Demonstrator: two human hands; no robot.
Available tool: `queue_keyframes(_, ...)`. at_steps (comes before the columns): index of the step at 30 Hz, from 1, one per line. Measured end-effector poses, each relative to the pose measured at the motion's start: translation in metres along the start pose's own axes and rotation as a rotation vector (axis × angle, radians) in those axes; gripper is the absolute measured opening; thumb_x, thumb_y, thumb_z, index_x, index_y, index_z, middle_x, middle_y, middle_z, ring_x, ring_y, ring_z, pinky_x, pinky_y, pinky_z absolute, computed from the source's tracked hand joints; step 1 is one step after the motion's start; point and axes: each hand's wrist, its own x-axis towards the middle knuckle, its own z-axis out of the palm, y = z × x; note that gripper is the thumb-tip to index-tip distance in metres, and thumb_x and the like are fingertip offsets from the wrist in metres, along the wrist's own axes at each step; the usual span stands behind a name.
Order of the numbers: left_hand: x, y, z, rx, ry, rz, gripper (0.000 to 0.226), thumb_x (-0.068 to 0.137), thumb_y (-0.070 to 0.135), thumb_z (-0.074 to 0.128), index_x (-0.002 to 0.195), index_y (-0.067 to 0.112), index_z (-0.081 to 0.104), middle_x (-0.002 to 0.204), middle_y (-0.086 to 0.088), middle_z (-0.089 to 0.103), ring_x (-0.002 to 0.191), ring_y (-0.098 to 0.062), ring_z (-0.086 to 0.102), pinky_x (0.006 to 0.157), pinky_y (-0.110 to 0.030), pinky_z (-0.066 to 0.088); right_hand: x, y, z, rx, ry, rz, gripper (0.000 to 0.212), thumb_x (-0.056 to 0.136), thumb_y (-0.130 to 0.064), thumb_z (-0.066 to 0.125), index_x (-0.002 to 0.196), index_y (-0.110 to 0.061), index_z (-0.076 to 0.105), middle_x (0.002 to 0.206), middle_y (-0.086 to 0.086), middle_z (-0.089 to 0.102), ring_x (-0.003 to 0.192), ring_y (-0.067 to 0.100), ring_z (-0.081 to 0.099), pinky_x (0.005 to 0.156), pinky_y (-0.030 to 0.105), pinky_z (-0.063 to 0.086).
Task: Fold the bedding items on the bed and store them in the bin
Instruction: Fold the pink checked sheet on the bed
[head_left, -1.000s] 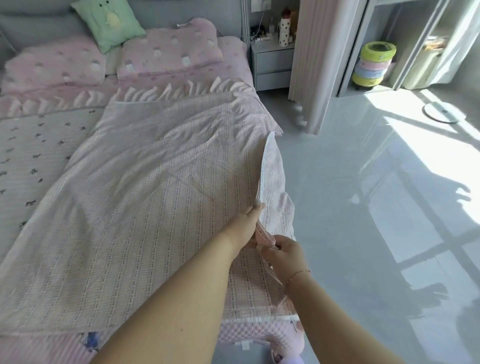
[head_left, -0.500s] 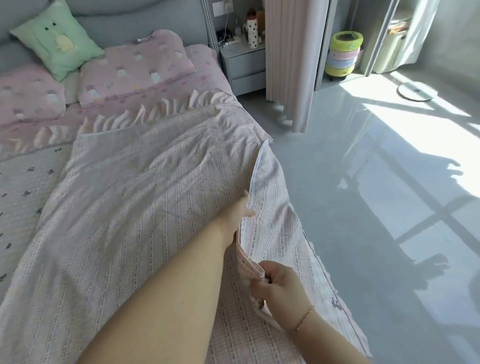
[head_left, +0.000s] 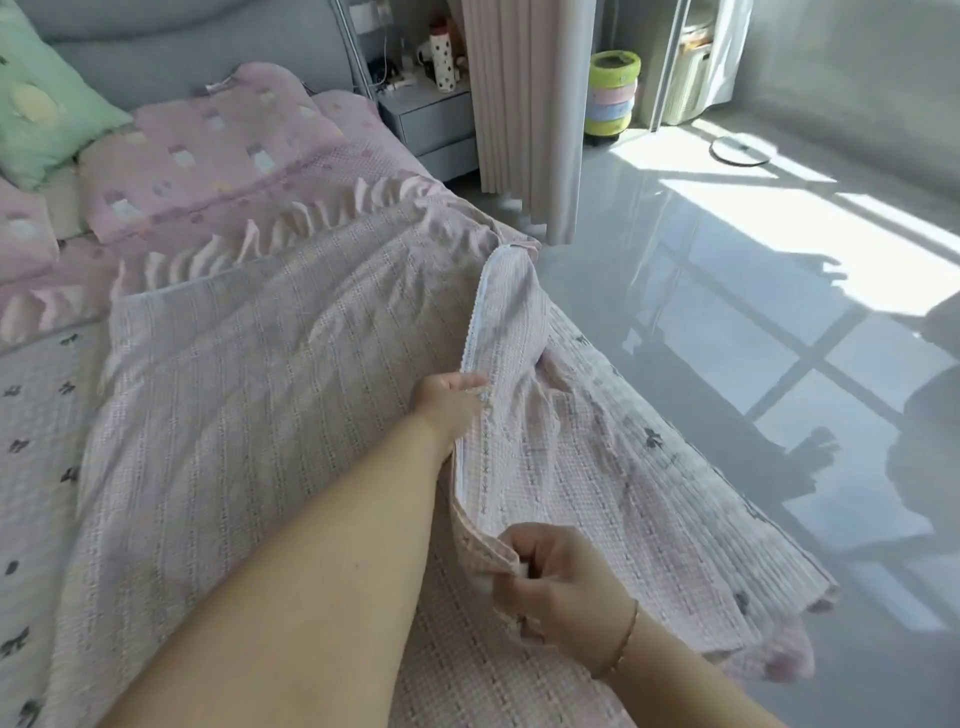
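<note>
Right hand (head_left: 558, 582) now fisted on pink waffle-weave blanket (head_left: 249, 374) corner, lifted higher; left hand (head_left: 448, 399) pinches white-trimmed edge; first fold beginning.

- The bed (head_left: 363, 156) fills the view's left half, headboard at 11 o'clock.
- A white quilted sheet with dark bows (head_left: 36, 415) covers the mattress — bare at 9 o'clock.
- A pink waffle blanket (head_left: 249, 405) lies spread across the centre.
- Pink pillows (head_left: 208, 161) and a green cushion (head_left: 36, 104) rest at 10 to 11 o'clock — beside one another.
</note>
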Motion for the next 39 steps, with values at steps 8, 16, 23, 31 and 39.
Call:
queue_keyframes(8,-0.029,-0.045,-0.119,-0.059,0.048,-0.006,0.038,0.086,-0.014,0.051,0.109,0.01,0.07,0.128,-0.01,0.059,0.117,-0.025,0.058,0.102,-0.039,0.047,-0.01,0.026,0.09,0.103,-0.011,-0.025,0.032,0.083,0.001,0.067,0.063,-0.007,0.043,0.049,-0.007,0.042,0.041,0.004,0.043,0.042,0.018,0.038)
queue_keyframes(16,-0.048,-0.097,-0.206,0.056,-0.004,-0.074,0.044,0.087,-0.016,0.05,0.122,0.008,0.065,0.138,-0.012,0.053,0.126,-0.024,0.051,0.11,-0.038,0.039,0.008,0.048,0.165,-0.22,-0.095,-0.026,0.024,0.08,-0.014,0.072,0.064,-0.009,0.055,0.055,-0.005,0.05,0.048,0.006,0.049,0.049,0.021,0.045)
queue_keyframes(23,-0.072,-0.146,-0.271,-0.077,0.041,-0.079,0.028,0.093,0.005,0.06,0.12,0.01,0.066,0.12,-0.002,0.063,0.088,-0.008,0.063,0.076,-0.014,0.053,0.021,0.067,0.234,-0.297,-0.191,-0.023,0.037,0.084,-0.018,0.071,0.065,0.006,0.05,0.06,0.002,0.048,0.052,0.009,0.05,0.052,0.02,0.046)
queue_keyframes(31,-0.065,-0.241,-0.369,-0.281,-0.072,-0.268,0.104,0.059,0.096,0.013,0.107,0.027,0.075,0.138,-0.009,0.055,0.126,-0.023,0.049,0.104,-0.033,0.026,0.024,0.116,0.331,-0.39,-0.171,0.049,0.037,0.089,-0.023,0.065,0.062,-0.002,0.051,0.051,-0.007,0.046,0.045,0.001,0.049,0.05,0.015,0.041)
queue_keyframes(39,-0.081,-0.341,-0.446,-0.277,-0.095,-0.282,0.117,0.031,0.103,0.016,0.104,0.034,0.076,0.151,-0.004,0.041,0.137,-0.026,0.035,0.119,-0.048,0.014,0.023,0.172,0.428,-0.81,-0.23,-0.087,0.031,0.088,-0.022,0.057,0.064,-0.002,0.052,0.06,-0.001,0.046,0.055,0.008,0.04,0.056,0.024,0.034)
